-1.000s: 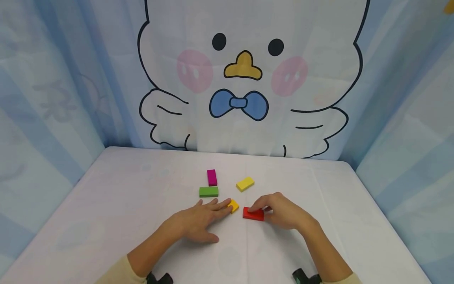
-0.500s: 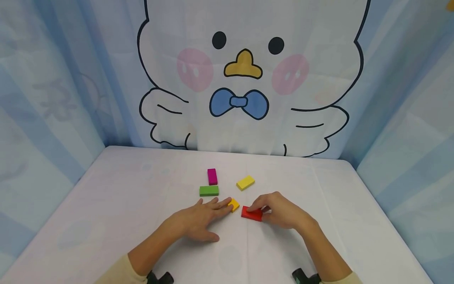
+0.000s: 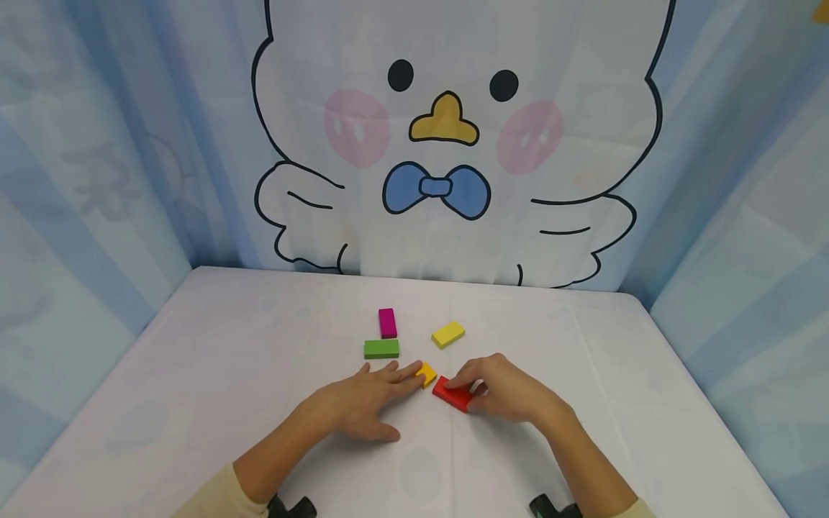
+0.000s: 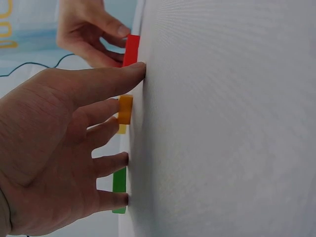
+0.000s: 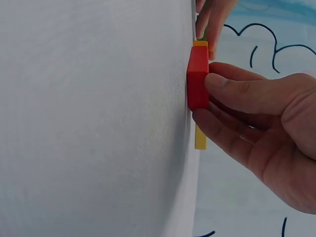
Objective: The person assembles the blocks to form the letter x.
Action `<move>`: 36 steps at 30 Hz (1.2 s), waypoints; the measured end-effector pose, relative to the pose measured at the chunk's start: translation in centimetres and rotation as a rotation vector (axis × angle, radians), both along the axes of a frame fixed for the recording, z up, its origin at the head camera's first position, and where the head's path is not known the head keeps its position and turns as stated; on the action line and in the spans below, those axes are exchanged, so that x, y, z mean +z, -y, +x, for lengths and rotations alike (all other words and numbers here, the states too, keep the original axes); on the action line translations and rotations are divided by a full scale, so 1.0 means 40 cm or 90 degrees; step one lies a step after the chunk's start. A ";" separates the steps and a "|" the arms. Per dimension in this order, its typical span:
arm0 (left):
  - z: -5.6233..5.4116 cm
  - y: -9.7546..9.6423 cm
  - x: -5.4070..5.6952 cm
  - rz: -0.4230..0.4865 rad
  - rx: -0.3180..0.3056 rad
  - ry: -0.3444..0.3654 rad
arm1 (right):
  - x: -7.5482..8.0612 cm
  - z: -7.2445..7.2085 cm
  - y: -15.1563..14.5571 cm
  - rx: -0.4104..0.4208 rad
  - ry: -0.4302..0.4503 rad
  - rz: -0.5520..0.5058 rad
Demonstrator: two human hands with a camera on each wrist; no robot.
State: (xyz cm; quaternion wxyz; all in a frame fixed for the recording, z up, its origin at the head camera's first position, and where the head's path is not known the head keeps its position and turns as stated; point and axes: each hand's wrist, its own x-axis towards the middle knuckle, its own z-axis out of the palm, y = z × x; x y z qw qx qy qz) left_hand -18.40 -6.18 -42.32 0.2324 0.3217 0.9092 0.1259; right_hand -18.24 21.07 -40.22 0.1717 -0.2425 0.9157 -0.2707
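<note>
My left hand rests palm down on the white table, its fingers spread straight. Two of its fingertips touch an orange-yellow block, partly covering it. Just to the right, my right hand holds a flat red block lying on the table. In the right wrist view the thumb presses on the red block, with other fingers bent against its end and far side. The red block sits tilted, its upper left corner close to the orange-yellow block; whether they touch I cannot tell.
Beyond the left fingertips lies a green block, with a magenta block standing lengthwise behind it. A yellow block lies farther back, right of centre. The white table meets a printed curtain at its back edge.
My right hand has slid the red block slightly left and turned it clockwise, closer to the orange-yellow block. The left hand and the other blocks have stayed in place.
</note>
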 end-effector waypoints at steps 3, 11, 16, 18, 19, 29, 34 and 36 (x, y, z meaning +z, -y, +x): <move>0.000 0.001 -0.001 0.000 0.001 0.000 | 0.000 0.001 0.004 0.002 -0.002 0.005; 0.001 0.003 -0.001 0.007 0.001 0.003 | -0.003 0.003 0.011 0.016 -0.013 0.007; 0.002 0.005 -0.003 0.013 -0.002 -0.001 | -0.005 0.004 0.017 0.012 -0.007 0.010; 0.002 0.007 -0.003 0.016 -0.004 -0.003 | -0.006 0.004 0.019 0.010 -0.007 0.011; 0.002 0.007 -0.004 0.017 -0.005 -0.003 | -0.006 0.003 0.020 0.011 -0.008 0.011; 0.001 0.007 -0.003 0.015 -0.007 -0.002 | -0.005 0.006 0.027 0.028 -0.032 0.002; 0.000 0.006 -0.007 0.012 -0.010 -0.006 | -0.005 0.011 0.031 0.028 -0.043 0.001; 0.000 0.006 -0.007 0.012 -0.010 -0.006 | -0.006 0.012 0.032 0.026 -0.046 0.005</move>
